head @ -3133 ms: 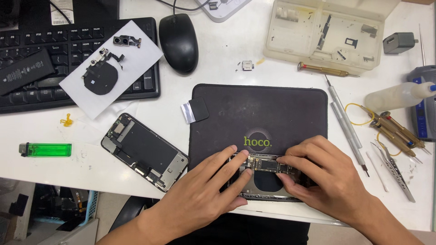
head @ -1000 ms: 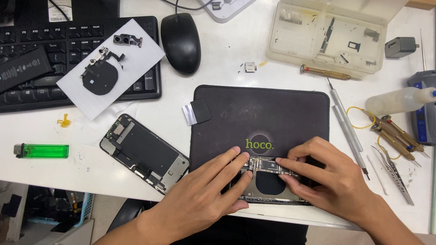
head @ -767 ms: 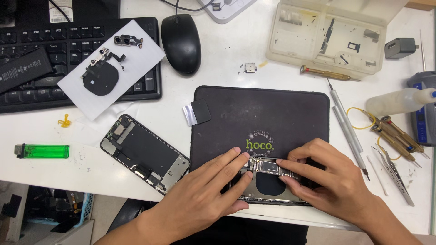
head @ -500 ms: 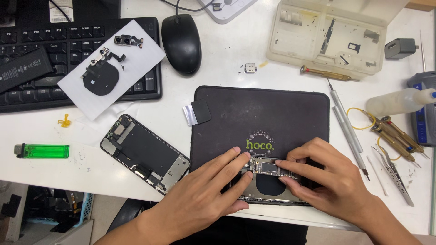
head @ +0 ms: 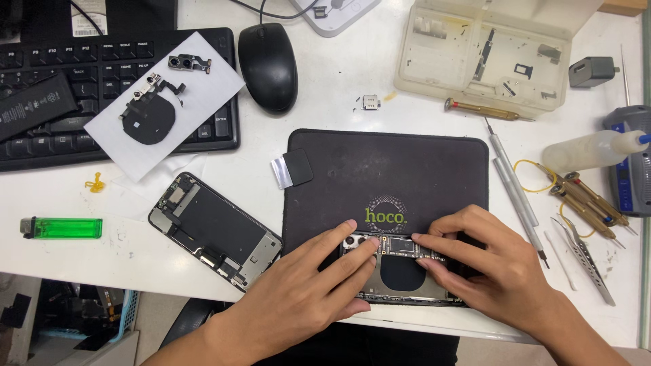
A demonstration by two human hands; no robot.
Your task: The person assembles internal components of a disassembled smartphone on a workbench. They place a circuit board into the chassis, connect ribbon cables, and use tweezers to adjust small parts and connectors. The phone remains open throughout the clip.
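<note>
An opened phone body (head: 400,271) lies on the near edge of a black work mat (head: 386,176). My left hand (head: 305,291) rests on its left side, fingertips touching the camera corner and the logic board (head: 407,247). From the right, my right hand (head: 488,271) presses its fingers on the board's right end. Both hands hold the phone down and hide much of its frame.
A detached phone screen (head: 213,230) lies left of the mat, with a green lighter (head: 64,228) further left. A keyboard (head: 115,81) carries a paper with small parts and a battery (head: 34,105). Mouse (head: 268,64), clear parts box (head: 488,51), screwdrivers and tweezers (head: 583,251) sit behind and right.
The hands stay on the phone. The fingertips have shifted slightly along the logic board; nothing else on the desk has moved.
</note>
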